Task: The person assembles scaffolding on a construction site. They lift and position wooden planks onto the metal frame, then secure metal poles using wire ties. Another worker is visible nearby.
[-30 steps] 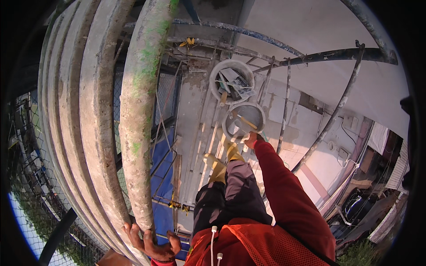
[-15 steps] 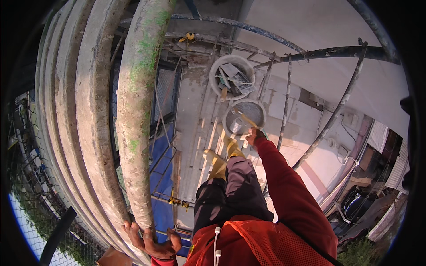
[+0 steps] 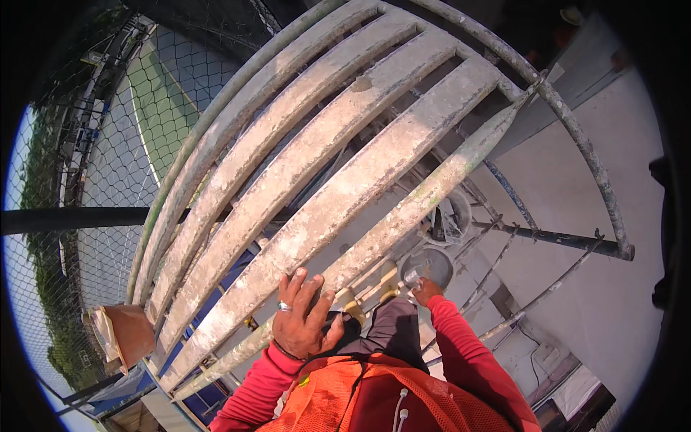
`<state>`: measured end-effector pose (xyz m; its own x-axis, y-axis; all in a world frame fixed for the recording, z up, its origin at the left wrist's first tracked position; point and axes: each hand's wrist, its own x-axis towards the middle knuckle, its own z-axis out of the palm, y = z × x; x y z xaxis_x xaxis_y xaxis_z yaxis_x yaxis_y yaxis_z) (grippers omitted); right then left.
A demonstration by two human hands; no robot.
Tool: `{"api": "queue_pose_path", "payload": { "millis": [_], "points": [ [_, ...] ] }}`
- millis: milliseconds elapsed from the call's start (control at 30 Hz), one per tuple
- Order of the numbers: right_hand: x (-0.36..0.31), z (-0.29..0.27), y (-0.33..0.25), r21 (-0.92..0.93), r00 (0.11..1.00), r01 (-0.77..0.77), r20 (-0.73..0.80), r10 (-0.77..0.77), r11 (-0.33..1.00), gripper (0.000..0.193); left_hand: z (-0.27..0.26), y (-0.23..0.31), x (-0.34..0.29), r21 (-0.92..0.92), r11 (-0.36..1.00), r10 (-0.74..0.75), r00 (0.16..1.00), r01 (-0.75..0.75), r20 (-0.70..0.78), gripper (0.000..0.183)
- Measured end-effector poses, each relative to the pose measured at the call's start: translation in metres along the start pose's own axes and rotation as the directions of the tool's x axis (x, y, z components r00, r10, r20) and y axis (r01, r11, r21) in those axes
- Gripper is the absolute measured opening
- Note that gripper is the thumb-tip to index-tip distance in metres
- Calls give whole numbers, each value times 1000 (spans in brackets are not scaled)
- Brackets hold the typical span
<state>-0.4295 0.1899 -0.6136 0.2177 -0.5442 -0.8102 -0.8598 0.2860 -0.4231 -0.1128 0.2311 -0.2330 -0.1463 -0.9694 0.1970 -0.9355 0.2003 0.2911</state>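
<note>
One round bucket [image 3: 448,268] (grey inside) stands at the right hand [image 3: 428,291].

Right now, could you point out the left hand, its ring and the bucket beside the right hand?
Left hand [image 3: 305,324]: head view, back of the hand.
Ring [image 3: 285,307]: head view, visible top.
Bucket [image 3: 447,268]: head view, right inside wall.

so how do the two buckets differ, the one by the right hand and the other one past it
The near bucket has the right hand at its rim; the far bucket has no hand at it.
The near bucket shows a mostly plain grey inside, while the far bucket holds a jumble of pale and dark items.
Both are round and open-topped.
</note>
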Motion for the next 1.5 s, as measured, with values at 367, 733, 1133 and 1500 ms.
{"api": "queue_pose_path", "payload": {
  "millis": [367,733,1133,1500],
  "points": [
    [-1,-72,-26,-421,926,287,-109,-362,860,51,-119,-46,-141,-276,894,-443,605,353,-661,51],
    [-3,-5,-151,-820,805,521,380,-456,236,58,-387,-183,-337,315,428,-163,415,847,-895,33],
    [-111,41,-184,-419,952,227,-93,-290,879,59,-441,-379,-370,93,529,-793,531,843,-298,37],
    [-129,73,-66,-377,994,-48,-109,7,925,57,-524,-489,-456,-774,389,-921,206,499,-330,19]
  ]
}}
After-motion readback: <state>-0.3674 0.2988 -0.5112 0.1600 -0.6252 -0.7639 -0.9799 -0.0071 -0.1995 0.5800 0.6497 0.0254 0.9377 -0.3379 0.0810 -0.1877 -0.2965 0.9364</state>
